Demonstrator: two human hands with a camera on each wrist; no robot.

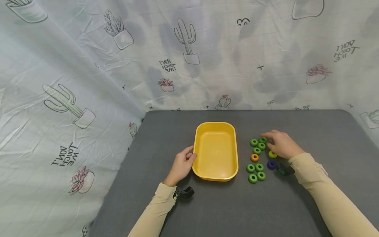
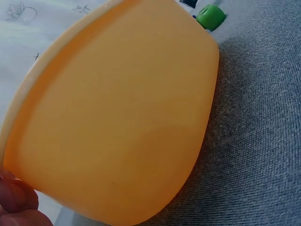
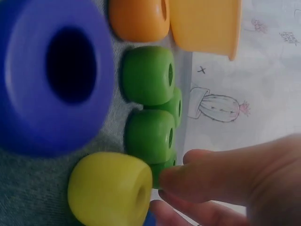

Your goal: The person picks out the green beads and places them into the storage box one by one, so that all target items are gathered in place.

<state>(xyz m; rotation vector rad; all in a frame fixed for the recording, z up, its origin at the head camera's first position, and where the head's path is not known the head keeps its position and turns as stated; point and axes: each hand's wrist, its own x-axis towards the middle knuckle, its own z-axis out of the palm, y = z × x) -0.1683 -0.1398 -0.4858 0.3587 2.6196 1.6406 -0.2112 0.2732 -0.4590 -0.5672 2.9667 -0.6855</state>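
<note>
My left hand (image 1: 181, 165) pinches the left rim of a yellow plastic tray (image 1: 215, 171); its fingertips (image 2: 19, 195) show at the rim in the left wrist view. At the far end of a group of thick rings, my right hand (image 1: 280, 144) reaches with thumb and fingers parted beside a green ring (image 1: 263, 140). Whether they touch it I cannot tell. Just below that hand are a yellow ring (image 1: 272, 154) and a dark blue ring (image 1: 271, 165), which looms large in the right wrist view. An orange ring (image 1: 254, 157) lies nearer the tray.
Several more green rings (image 1: 253, 178) form a nearer cluster on the grey table (image 1: 207, 210), right of the tray. Behind the table hangs a pale cloth (image 1: 213, 75) printed with cacti. In the right wrist view, a blue piece (image 3: 149, 219) peeks out behind the yellow ring.
</note>
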